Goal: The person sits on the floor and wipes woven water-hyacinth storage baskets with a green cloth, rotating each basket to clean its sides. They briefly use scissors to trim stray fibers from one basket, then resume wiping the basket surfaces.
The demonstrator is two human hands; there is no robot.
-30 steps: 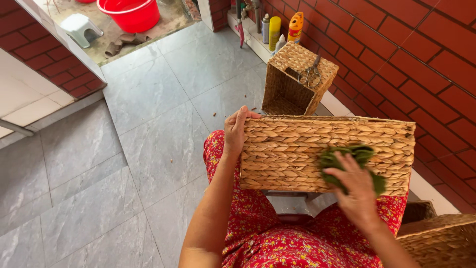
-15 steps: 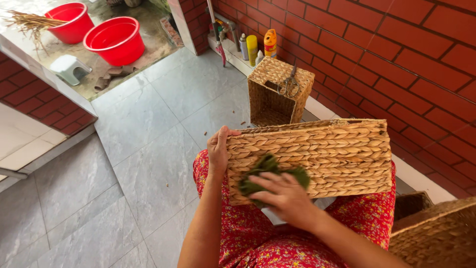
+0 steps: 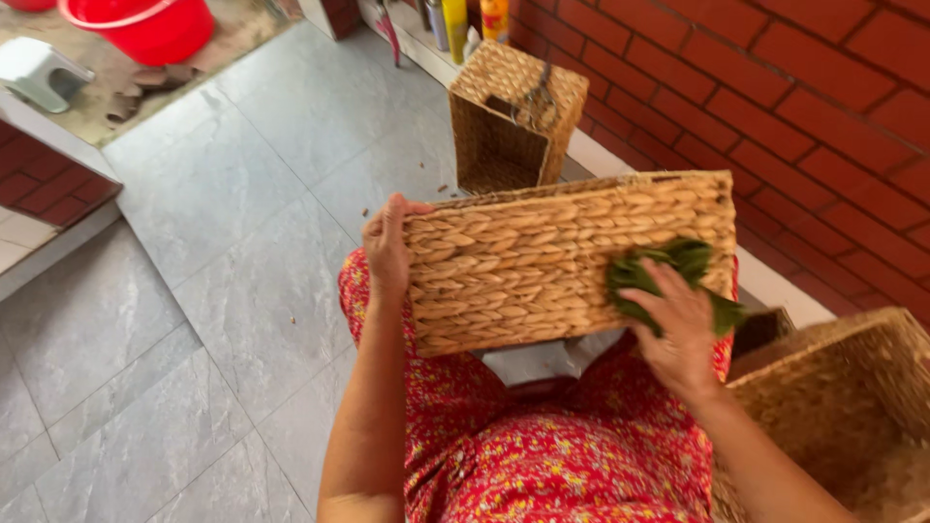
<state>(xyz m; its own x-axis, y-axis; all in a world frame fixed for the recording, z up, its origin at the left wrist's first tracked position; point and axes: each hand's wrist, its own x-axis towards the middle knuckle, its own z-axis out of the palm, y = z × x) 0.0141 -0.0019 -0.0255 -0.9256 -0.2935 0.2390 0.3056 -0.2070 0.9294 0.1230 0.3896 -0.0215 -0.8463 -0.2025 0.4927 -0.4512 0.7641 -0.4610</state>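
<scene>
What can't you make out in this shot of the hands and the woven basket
- Head view: the inside of the woven basket faces away.
- Most of the green cloth lies under the right hand.
- The left hand fingers wrap behind the basket's edge.
- The bottles are cut off by the top edge.
- The second basket runs past the right edge.

The left arm reaches up from the bottom, a bit bent at the elbow; the left hand is curled, thumb on top, fingers wrapped round an edge; the right arm comes in from the lower right; the right hand lies palm down, fingers spread and pressing flat.
</scene>
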